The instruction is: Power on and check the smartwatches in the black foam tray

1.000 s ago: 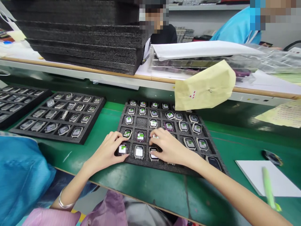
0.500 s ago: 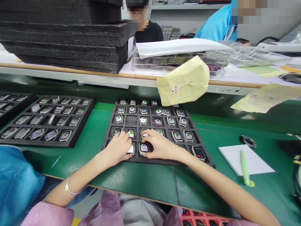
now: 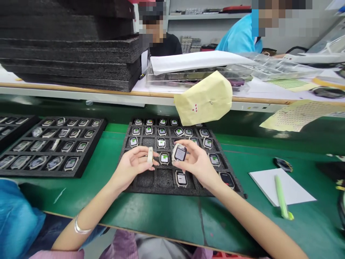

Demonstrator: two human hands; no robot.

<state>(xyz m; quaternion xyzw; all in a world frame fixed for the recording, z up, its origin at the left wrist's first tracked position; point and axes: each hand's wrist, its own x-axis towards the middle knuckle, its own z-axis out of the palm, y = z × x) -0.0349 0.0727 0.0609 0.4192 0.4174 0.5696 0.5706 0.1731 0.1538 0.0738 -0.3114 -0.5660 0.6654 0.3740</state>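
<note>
A black foam tray (image 3: 134,187) with several small smartwatch bodies in its pockets lies on the green bench in front of me. My left hand (image 3: 132,167) is raised over the tray and pinches a pale watch body (image 3: 150,155) seen edge-on. My right hand (image 3: 196,162) holds another watch body (image 3: 180,152) with its dark screen facing me. Both hands hover above the tray's front rows, where some pockets are bare. One watch body (image 3: 181,178) sits in the front row just below my right hand.
A second foam tray (image 3: 88,153) of watch bodies lies to the left. A white pad (image 3: 296,189) with a green pen (image 3: 281,198) sits at right. A stack of black foam sheets (image 3: 81,46), clear trays, a yellow paper (image 3: 205,99) and two people are beyond the raised shelf.
Both hands lifted off the tray's front rows, each taking a watch body up with it. The camera shifted slightly right.
</note>
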